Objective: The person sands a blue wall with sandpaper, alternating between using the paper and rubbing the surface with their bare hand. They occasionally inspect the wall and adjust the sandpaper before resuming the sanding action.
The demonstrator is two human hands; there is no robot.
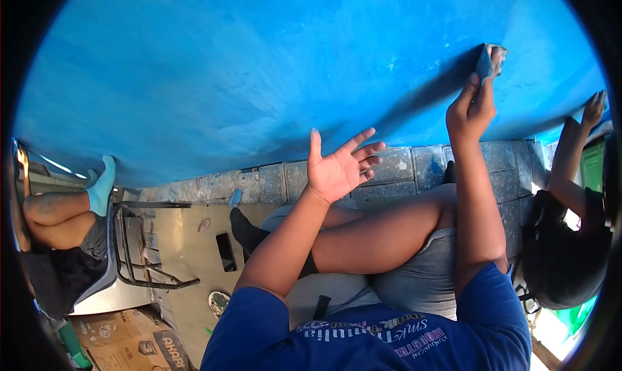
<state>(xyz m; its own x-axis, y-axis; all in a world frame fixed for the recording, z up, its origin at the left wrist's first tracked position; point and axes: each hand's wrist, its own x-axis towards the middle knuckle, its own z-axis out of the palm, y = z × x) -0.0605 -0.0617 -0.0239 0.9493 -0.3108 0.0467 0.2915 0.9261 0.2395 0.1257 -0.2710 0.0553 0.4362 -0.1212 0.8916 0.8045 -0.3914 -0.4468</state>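
Note:
A large blue painted surface (246, 66) with paler, cloudy patches rises in front of me. My right hand (473, 108) is raised against it at the right, fingers closed on a folded grey sheet that looks like sandpaper (483, 65). Part of the sheet is hidden behind my fingers. A long dark shadow falls from it across the blue. My left hand (340, 167) is held up lower in the middle, palm towards me and fingers spread, with nothing in it.
My crossed legs (389, 241) rest on grey paving (389, 167). A phone (225, 252) and a small blue scrap (236, 197) lie on the floor at left. Beyond are a metal frame (155, 274), a cardboard box (126, 342) and a seated person (61, 222). Another person (570, 235) reaches up at far right.

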